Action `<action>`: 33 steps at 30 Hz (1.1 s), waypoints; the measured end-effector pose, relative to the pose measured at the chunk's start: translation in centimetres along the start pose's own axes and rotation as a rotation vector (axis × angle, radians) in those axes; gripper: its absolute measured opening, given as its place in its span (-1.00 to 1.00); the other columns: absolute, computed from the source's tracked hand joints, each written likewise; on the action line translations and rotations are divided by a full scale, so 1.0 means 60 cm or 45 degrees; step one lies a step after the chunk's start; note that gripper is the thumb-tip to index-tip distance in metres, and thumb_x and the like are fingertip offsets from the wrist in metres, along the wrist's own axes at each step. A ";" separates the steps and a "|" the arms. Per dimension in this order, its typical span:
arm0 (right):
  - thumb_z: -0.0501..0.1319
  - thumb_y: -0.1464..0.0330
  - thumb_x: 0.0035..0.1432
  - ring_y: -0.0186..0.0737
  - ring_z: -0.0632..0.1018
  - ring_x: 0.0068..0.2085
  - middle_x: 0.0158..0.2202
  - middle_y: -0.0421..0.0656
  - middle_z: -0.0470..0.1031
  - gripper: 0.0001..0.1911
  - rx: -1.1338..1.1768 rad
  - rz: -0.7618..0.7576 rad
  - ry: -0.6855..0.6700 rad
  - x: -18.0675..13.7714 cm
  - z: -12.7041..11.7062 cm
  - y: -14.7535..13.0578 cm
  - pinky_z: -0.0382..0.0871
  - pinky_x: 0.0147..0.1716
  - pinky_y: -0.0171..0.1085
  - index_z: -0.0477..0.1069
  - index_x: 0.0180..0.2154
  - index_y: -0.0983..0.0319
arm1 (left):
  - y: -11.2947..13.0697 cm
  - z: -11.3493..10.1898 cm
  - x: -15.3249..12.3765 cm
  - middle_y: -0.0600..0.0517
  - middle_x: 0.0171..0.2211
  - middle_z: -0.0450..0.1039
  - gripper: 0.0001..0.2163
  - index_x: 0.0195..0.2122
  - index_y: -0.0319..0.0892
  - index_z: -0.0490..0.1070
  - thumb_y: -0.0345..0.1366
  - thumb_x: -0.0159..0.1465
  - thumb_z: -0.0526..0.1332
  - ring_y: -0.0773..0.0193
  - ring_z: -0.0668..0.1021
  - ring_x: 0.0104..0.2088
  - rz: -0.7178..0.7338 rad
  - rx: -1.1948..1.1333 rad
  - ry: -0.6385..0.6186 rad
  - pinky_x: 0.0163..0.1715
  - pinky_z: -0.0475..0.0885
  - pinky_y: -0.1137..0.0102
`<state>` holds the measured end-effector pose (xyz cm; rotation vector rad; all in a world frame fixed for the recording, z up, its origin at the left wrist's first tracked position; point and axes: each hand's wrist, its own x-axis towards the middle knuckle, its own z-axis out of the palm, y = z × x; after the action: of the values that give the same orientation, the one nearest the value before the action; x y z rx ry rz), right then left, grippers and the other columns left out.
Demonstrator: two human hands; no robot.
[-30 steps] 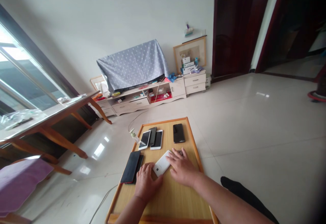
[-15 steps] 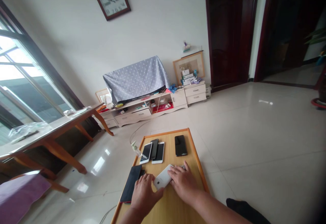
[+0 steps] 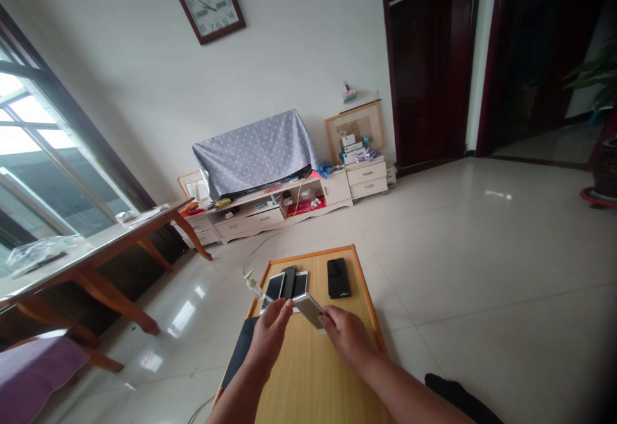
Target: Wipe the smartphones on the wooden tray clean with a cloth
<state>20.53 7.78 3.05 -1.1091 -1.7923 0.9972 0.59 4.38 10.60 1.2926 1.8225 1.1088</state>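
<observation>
white-framed flat smartphone: up in the hands over the near half of the table, tilted, one long silvery edge showing and a grey-brown reflective face toward the camera. right hand: clamped on the phone's lower right end, thumb over the face, fingers behind it. left hand: thumb and fingertips close together at the phone's upper left corner; cannot tell whether they pinch it or only touch it.

support: low rectangular table with a light wood-grain top and a raised orange-brown wooden rim.

on the table, beyond the hands: white-bordered phone with a dark screen, slim dark-grey phone and second white-bordered phone, grouped close together, the last partly hidden by the held phone. black glossy phone lies apart from these, toward the far right corner. clear bottle with a pale green pump stands at the left rim, beside the group. dark flat rectangular device lies along the left rim, partly covered by the left arm.

background: long white low cabinet by the wall, grey-blue dotted cloth draped over something on it; dark-red framed square clock above.
</observation>
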 end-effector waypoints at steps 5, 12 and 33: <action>0.04 -0.10 0.29 -0.14 0.53 -0.31 -0.37 -0.16 0.55 -0.46 0.341 0.191 0.080 0.025 0.004 0.017 0.31 -0.36 -0.28 0.48 -0.28 0.22 | -0.025 0.052 0.015 -0.04 -0.23 0.58 -0.39 -0.09 -0.18 0.52 0.27 0.10 0.28 0.11 0.56 -0.18 -0.083 -0.053 -0.079 -0.18 0.40 0.27; 0.18 -0.14 0.15 -0.26 0.42 -0.45 -0.50 -0.25 0.43 -0.49 0.741 0.436 0.195 0.046 -0.002 0.039 0.24 -0.47 -0.32 0.38 -0.40 0.18 | -0.045 0.131 0.029 0.09 -0.49 0.43 -0.51 -0.30 -0.17 0.46 0.18 0.03 0.36 0.32 0.45 -0.46 -0.223 -0.266 -0.245 -0.43 0.26 0.43; 0.36 0.08 0.03 -0.19 0.61 -0.36 -0.38 -0.08 0.63 -0.63 1.003 0.760 0.334 0.080 -0.019 0.082 0.43 -0.43 -0.30 0.51 -0.27 0.23 | -0.068 0.231 0.119 0.16 -0.58 0.36 -0.53 -0.33 -0.15 0.42 0.14 -0.02 0.41 0.39 0.42 -0.55 -0.279 -0.515 -0.096 -0.53 0.27 0.48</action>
<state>21.57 13.98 0.09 -1.1780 -0.7145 1.6234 8.49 14.24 0.63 0.8658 1.5401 1.2106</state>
